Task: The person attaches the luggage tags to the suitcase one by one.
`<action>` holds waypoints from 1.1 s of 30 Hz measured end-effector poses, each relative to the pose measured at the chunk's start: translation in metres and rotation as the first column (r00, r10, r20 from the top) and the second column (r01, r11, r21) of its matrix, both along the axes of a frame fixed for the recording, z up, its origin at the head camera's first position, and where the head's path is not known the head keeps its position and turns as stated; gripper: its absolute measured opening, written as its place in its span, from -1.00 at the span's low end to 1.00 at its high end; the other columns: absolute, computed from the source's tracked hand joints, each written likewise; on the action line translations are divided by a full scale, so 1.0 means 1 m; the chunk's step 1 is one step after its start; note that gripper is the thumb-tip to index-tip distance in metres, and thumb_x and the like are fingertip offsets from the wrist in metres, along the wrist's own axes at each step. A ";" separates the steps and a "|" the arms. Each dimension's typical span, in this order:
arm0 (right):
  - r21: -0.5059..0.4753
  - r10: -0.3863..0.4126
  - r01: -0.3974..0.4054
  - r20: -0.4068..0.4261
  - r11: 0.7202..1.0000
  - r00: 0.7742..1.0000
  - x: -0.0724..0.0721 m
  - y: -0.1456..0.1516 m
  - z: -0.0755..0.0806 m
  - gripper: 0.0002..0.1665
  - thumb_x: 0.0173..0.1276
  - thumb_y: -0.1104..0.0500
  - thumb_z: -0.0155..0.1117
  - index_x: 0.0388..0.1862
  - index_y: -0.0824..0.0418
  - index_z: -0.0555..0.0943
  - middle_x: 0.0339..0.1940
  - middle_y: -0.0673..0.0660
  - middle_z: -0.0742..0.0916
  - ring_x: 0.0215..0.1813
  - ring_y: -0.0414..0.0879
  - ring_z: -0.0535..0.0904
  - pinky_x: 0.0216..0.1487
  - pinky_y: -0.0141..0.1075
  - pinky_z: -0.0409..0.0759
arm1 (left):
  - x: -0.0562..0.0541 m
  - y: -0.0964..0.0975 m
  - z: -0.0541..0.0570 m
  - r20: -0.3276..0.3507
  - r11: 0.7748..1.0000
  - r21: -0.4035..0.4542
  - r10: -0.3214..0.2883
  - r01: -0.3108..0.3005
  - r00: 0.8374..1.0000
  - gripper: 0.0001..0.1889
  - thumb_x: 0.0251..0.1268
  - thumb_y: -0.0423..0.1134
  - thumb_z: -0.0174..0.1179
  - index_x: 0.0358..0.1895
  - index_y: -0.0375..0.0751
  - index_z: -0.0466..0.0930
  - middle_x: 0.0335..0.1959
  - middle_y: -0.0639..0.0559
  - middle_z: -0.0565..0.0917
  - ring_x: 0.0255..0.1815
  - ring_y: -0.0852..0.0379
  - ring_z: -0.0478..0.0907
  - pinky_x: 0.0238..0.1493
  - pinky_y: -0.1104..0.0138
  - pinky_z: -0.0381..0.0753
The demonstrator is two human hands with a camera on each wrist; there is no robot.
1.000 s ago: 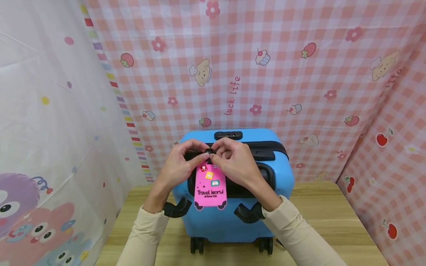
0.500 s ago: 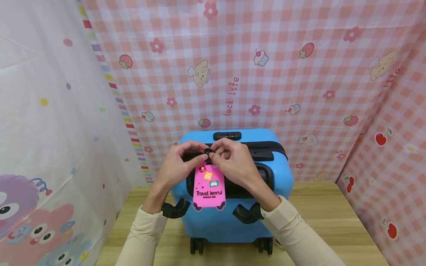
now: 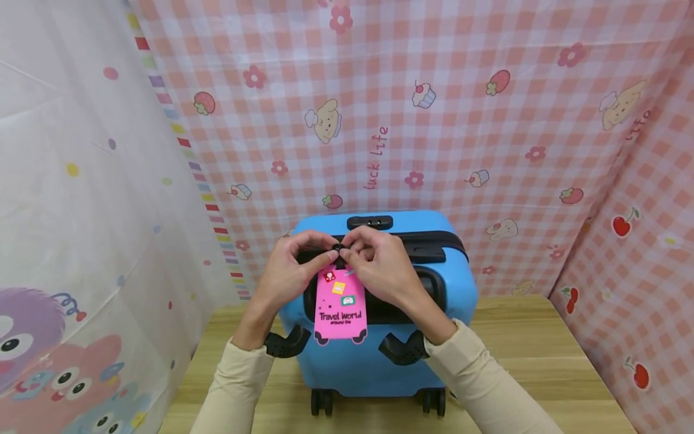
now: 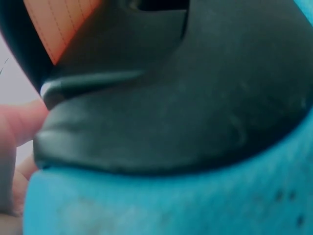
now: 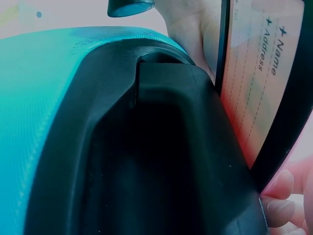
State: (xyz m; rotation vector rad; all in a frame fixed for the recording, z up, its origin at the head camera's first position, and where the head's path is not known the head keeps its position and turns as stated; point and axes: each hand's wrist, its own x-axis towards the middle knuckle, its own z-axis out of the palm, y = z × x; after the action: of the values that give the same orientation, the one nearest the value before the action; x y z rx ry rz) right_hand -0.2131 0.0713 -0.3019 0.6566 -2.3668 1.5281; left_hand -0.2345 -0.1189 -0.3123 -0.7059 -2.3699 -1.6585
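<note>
Hardly any change is seen over the last second: both hands and the pink tag [image 3: 340, 306] are kept almost where they were, with only a slight shift of the whole head view. The fine work at the black strap [image 3: 340, 263] is thus judged to be still in hand. The strap is pinched from the left by the left hand [image 3: 286, 269] and from the right by the right hand [image 3: 386, 265]; whether it is fastened cannot be told, since it is partly covered by fingertips. The tag is hung nearly upright at the near side of the blue suitcase [image 3: 374, 364], before its black handle [image 3: 434, 286]. It is shaped like a small suitcase, marked "Travel World" and decorated with small coloured pictures; on its back, a card [image 5: 257, 73] printed "Name" and "Address" is framed in black.
</note>
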 end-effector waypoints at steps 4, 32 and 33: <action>-0.003 0.004 -0.004 -0.002 1.000 1.000 0.000 -0.001 -0.001 -0.85 0.40 0.26 0.27 -0.09 0.26 0.62 -0.42 0.07 0.67 -0.47 -0.16 0.60 -0.31 -0.24 0.60 | 0.000 0.000 0.000 -0.014 1.000 -0.001 0.003 -0.003 1.000 -0.84 0.30 -0.27 0.32 -0.09 -0.17 0.71 -0.20 -0.03 0.71 -0.22 0.03 0.63 -0.22 0.30 0.63; 0.005 -0.026 0.026 -0.022 1.000 0.999 -0.002 -0.001 0.000 -0.93 0.42 0.26 0.26 -0.16 0.22 0.63 -0.43 0.07 0.66 -0.45 -0.17 0.61 -0.31 -0.22 0.61 | -0.002 0.002 -0.001 -0.072 1.000 -0.009 0.013 -0.014 0.997 -0.86 0.31 -0.29 0.31 -0.11 -0.19 0.73 -0.21 -0.04 0.73 -0.22 0.07 0.65 -0.23 0.32 0.65; 0.007 -0.027 0.028 -0.023 1.000 0.999 -0.002 -0.001 0.000 -0.92 0.42 0.25 0.26 -0.16 0.23 0.63 -0.43 0.07 0.66 -0.45 -0.17 0.61 -0.31 -0.22 0.61 | -0.002 0.002 -0.002 -0.080 1.000 -0.013 0.015 -0.016 0.997 -0.86 0.31 -0.29 0.31 -0.11 -0.19 0.73 -0.20 -0.03 0.73 -0.22 0.08 0.65 -0.22 0.31 0.65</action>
State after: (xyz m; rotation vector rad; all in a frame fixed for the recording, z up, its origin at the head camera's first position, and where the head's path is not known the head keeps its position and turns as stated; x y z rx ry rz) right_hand -0.2147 0.0698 -0.3019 0.6368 -2.3564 1.4933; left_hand -0.2361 -0.1168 -0.3139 -0.7396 -2.3277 -1.5793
